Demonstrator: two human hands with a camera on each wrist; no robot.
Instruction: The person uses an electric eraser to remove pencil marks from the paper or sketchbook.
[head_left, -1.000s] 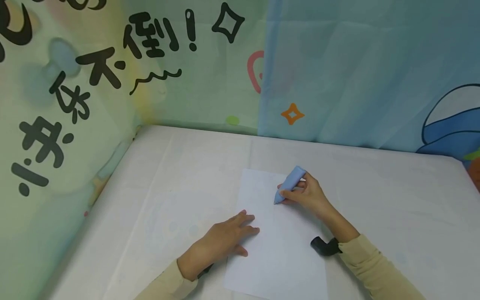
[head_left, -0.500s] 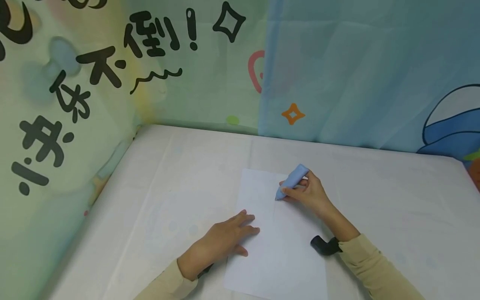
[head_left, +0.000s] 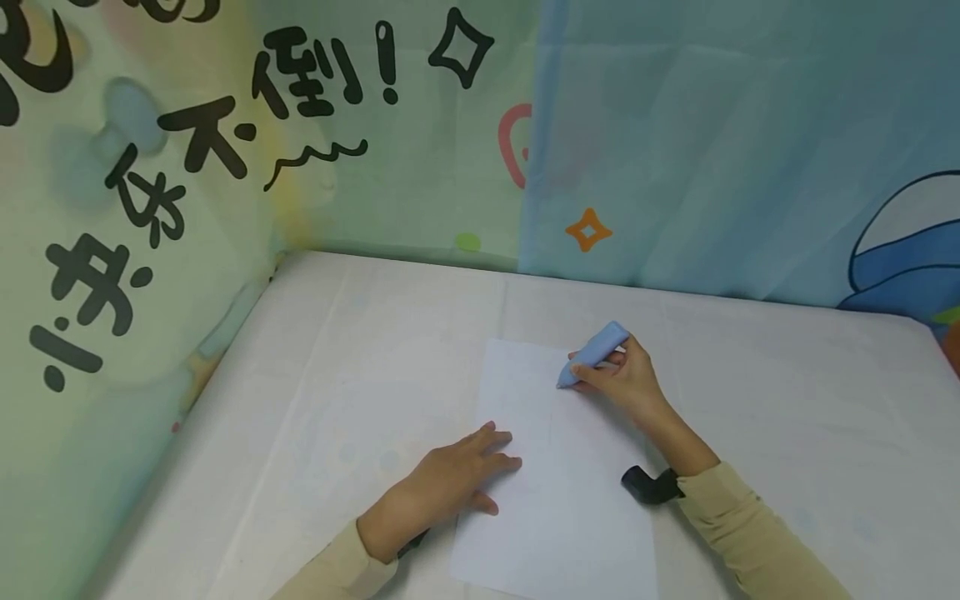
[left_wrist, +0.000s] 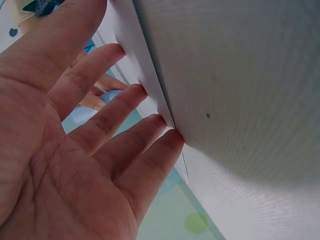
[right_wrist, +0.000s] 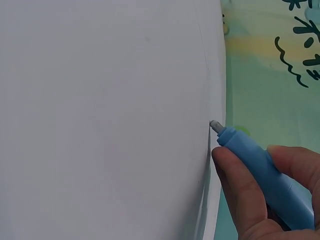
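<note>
A white sheet of paper (head_left: 558, 500) lies on the white-covered table. My right hand (head_left: 626, 379) pinches a thick light-blue electric eraser (head_left: 596, 354), which leans toward the upper right. In the right wrist view, thumb and fingers close round the blue eraser body (right_wrist: 270, 175); its blunt grey tip points down at the paper (right_wrist: 110, 125) and seems to touch it. At the sheet's left edge my left hand (head_left: 450, 479) rests with spread fingers. The left wrist view shows the palm (left_wrist: 85, 165) and fingertips against the paper edge.
Black wrist-camera mounts show at both cuffs, the right one (head_left: 648, 485) beside the sheet. White cloth covers the table (head_left: 352, 375). Printed curtains (head_left: 420, 183) with black characters stand along the far and left edges.
My right hand has slid the eraser slightly up and to the right over the upper part of the paper. The left hand has stayed in place.
</note>
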